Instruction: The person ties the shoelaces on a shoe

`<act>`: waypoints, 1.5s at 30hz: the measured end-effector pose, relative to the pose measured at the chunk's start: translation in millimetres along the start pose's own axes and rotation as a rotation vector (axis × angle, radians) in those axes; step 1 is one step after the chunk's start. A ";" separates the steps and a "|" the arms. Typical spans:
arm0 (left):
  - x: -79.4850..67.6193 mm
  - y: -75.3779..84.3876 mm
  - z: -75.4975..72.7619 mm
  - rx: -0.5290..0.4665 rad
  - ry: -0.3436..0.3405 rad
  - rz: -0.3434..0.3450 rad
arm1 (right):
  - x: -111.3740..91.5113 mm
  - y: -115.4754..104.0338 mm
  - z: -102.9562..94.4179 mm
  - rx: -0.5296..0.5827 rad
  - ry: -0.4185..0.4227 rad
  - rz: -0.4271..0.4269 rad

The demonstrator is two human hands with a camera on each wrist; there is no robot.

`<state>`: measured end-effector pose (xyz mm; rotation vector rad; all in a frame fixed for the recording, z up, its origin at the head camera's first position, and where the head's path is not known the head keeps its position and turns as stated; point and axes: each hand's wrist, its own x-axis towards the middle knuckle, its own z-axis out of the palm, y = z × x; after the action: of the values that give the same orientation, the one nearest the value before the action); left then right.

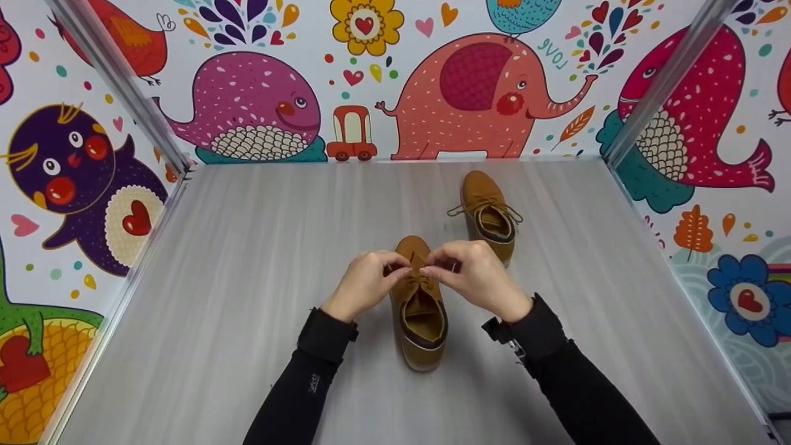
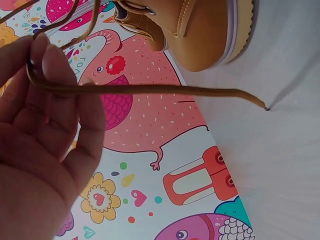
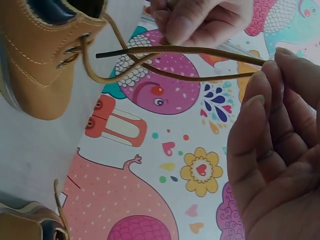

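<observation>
Remotely, I had the left hand (image 1: 366, 281) and right hand (image 1: 485, 277) pinching the lace (image 3: 200, 50) — fingers curled — over the tan shoe (image 1: 420, 303); even tension seemed wisest.

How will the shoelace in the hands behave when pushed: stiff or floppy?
The shoelace will probably flop, since it curves in a loose bend beside the shoe. Its free end may resist slightly, because it juts nearly straight from the left hand.
</observation>
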<state>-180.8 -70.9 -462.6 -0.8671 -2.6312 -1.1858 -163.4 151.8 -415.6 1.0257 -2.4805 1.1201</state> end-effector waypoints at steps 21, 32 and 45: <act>-11.8 -7.3 11.7 -0.046 -0.024 -0.053 | -36.0 58.7 33.7 -0.201 -0.167 0.146; -13.9 -10.5 3.7 -0.035 -0.019 -0.070 | -40.7 67.1 34.8 -0.223 -0.129 0.163; -37.0 -32.0 -2.7 0.000 0.013 -0.108 | -90.3 101.6 -13.7 -0.555 -0.042 0.308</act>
<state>-168.1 -106.4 -494.0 -0.7231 -2.6983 -1.2122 -168.0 254.2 -505.7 0.5252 -2.8013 0.4136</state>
